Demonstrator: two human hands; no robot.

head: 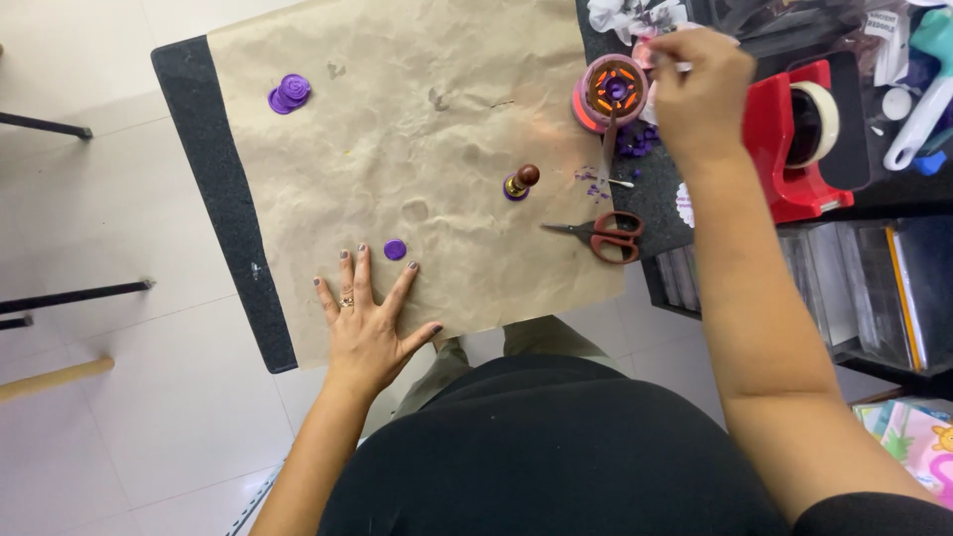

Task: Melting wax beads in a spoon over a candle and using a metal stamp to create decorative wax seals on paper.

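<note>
Left to right: stacked purple wax seals point(289, 93) at far left of the brown paper point(417, 119); left hand point(364, 323) flat, fingers spread, just beside a purple wax disc point(395, 249); wooden-handled stamp point(519, 182); red scissors point(601, 234); pink wax warmer point(610, 92); right hand point(700, 91) pinching something small, unidentifiable.

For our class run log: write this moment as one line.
left hand: flat on brown paper | right hand: pinching something small | purple disc: beside left fingers
</note>
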